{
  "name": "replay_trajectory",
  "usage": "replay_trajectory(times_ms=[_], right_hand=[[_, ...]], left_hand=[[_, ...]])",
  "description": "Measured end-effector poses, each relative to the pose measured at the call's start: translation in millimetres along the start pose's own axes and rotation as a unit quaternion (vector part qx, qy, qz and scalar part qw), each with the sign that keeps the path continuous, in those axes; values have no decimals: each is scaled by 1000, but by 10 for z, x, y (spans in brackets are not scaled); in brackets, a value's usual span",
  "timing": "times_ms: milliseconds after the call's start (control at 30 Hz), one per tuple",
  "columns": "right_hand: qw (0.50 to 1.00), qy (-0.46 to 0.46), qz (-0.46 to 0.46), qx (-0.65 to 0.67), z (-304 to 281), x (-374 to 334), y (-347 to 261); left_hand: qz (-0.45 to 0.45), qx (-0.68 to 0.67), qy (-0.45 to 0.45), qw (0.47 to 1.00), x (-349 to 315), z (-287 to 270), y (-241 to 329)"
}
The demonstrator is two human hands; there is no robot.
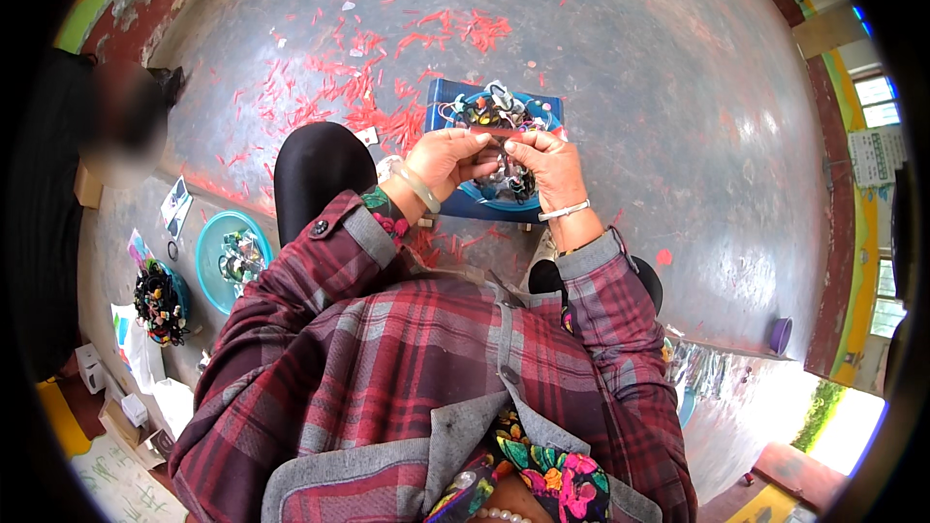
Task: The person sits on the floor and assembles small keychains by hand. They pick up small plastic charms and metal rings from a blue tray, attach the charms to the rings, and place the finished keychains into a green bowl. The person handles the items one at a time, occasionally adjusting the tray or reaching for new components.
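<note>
Both hands meet above a round blue plastic bowl (489,196) heaped with small dark and multicoloured parts and thin wires. The left hand (448,160), with a pale bangle at the wrist, and the right hand (550,163), with a white band at the wrist, pinch the two ends of a short, thin reddish strip (504,133) between their fingertips, so each hand is clamped on it. The strip stretches straight between them, just above the bowl's far side.

The bowl sits on a dark blue flat stand (448,97) directly under the hands. Beyond the hands, the smooth grey concrete floor (678,87) is scattered with many small red plastic scraps (358,87). Red-and-grey plaid flannel sleeves (320,271) cover both forearms, and a black-clad knee (315,169) rises just left of the left hand.

Well to the left of the left hand lie a teal round plastic dish (208,252) of small parts and a bundle of dark beaded pieces (160,302). Far to the right of the right hand stands a small purple cup (781,334).
</note>
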State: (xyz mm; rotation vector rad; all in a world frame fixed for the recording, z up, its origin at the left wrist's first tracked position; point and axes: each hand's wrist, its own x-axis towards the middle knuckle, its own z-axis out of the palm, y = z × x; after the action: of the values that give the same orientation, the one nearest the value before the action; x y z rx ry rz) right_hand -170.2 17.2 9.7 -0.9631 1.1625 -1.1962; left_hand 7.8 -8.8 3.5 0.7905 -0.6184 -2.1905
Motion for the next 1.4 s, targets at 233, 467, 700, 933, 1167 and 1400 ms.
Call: replay_trajectory(times_ms=[233,467,700,933,1167,1400], right_hand=[[999,-22,37,-5,-11,60,-214],[997,-73,10,-15,-120,120,-176],[997,0,-68,-33,-266,161,-294],[1000,-18,-15,-2,-308,139,-315],[999,-13,-32,-3,-343,226,-274],[997,51,-52,37,-316,170,-329]], left_hand=[[59,-21,34,997,-34,143,232],[97,0,39,995,159,433,477],[75,17,-19,997,433,591,630],[47,-39,14,998,558,499,557],[77,29,-5,997,521,389,569],[22,115,-58,991,415,567,403]])
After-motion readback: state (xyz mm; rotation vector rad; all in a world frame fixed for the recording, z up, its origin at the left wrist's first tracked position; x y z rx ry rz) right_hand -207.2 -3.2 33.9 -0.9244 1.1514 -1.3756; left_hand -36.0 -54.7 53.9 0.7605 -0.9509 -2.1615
